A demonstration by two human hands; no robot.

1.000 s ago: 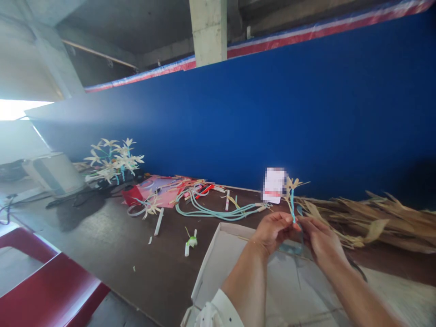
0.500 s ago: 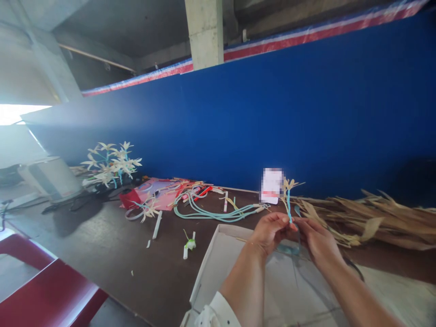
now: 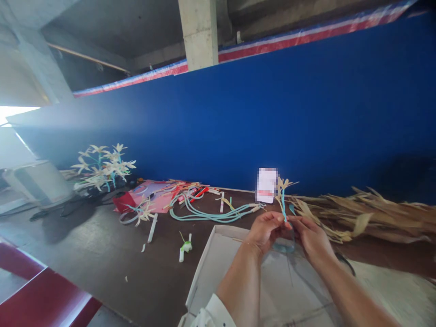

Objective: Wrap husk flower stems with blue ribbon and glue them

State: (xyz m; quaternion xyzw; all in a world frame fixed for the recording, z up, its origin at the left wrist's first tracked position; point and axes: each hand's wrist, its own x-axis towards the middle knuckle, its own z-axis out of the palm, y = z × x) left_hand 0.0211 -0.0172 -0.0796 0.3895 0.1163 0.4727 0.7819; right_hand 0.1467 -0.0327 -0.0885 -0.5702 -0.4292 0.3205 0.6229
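Observation:
Upright between my hands stands a handmade flower (image 3: 283, 202) with dry, pale petals and a stem wrapped in light blue. My left hand (image 3: 264, 231) pinches the lower stem between thumb and fingers. Close against it, my right hand (image 3: 310, 234) has its fingers closed at the stem's base, on what looks like a strip of blue tape. Just below the fingers is a translucent bluish roll (image 3: 285, 246), partly hidden by the hands. Under both forearms lies an open pale cardboard box (image 3: 221, 254).
Dried husks (image 3: 381, 218) spread along the right. Light blue cords (image 3: 211, 217), red and pink paper (image 3: 163, 200) and white glue-stick-like pieces (image 3: 152, 227) lie left. Finished flowers (image 3: 105, 168) stand farther left. A blurred white card (image 3: 266, 186) leans before the blue partition (image 3: 306, 113).
The whole scene has shifted slightly left as the view turned a little. Both hands keep nearly the same pose around the flower stem.

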